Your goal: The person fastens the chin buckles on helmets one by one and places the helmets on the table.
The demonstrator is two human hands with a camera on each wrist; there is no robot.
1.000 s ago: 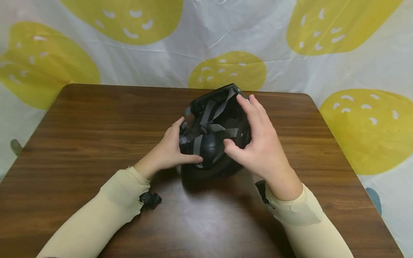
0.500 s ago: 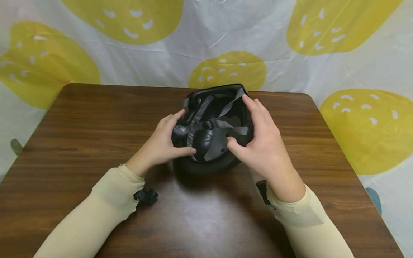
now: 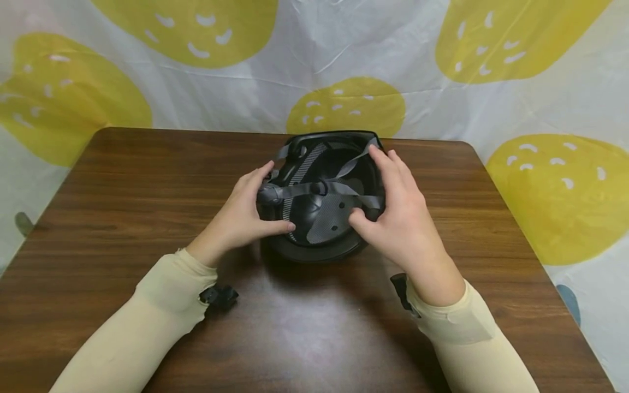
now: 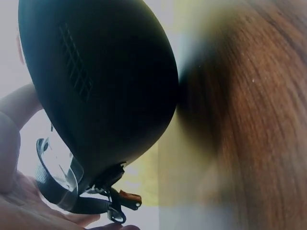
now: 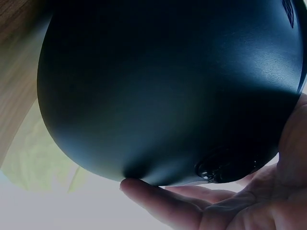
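Note:
A black helmet lies bottom up between my hands, its padded inside and grey straps facing upward. At its left end my left hand grips the rim, thumb over the edge. My right hand holds the opposite end, with the thumb at the inner edge and fingers along the outside. In the left wrist view the smooth shell meets its shadow on the table; whether it bears on the wood I cannot tell. A strap with a small clip hangs by the left palm.
The brown wooden table extends on every side of the helmet. Behind it hangs a white cloth with large yellow shapes. Dark wrist straps show at both sleeves.
The helmet has turned and levelled out, its left end swinging left and its inside showing more fully. My left hand has moved left and slightly up with it; the right has shifted little.

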